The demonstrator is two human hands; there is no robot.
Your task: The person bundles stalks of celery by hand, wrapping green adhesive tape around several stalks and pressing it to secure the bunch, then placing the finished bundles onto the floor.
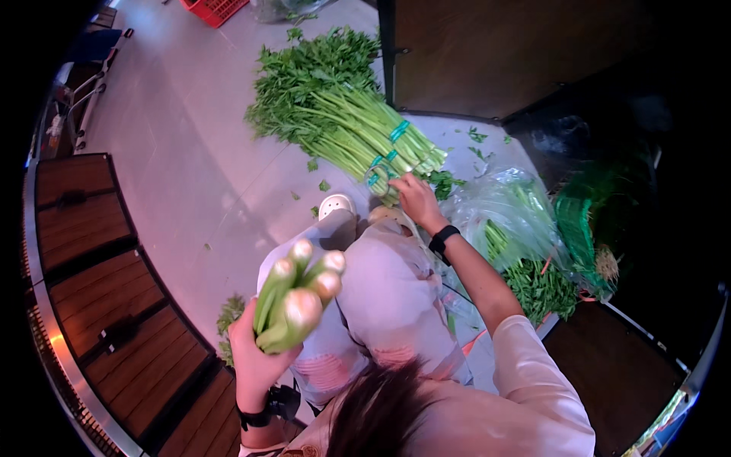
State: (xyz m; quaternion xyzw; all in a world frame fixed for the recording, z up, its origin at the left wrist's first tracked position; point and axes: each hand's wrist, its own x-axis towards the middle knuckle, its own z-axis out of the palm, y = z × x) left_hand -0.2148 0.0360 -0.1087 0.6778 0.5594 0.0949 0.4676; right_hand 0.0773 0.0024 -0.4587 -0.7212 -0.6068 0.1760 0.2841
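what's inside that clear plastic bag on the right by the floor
Green leafy stalks fill the clear plastic bag, some spilling out at its lower end. Glare hides what lies deeper inside.

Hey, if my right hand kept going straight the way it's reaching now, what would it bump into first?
Your right hand points up and a little left, toward the floor pile. It would first meet the cut ends of the banded celery bunches, near the green bands. It looks almost there already, though depth is hard to judge.

celery bundles (335, 114) lie on floor (183, 152), bag (518, 213) to their right.
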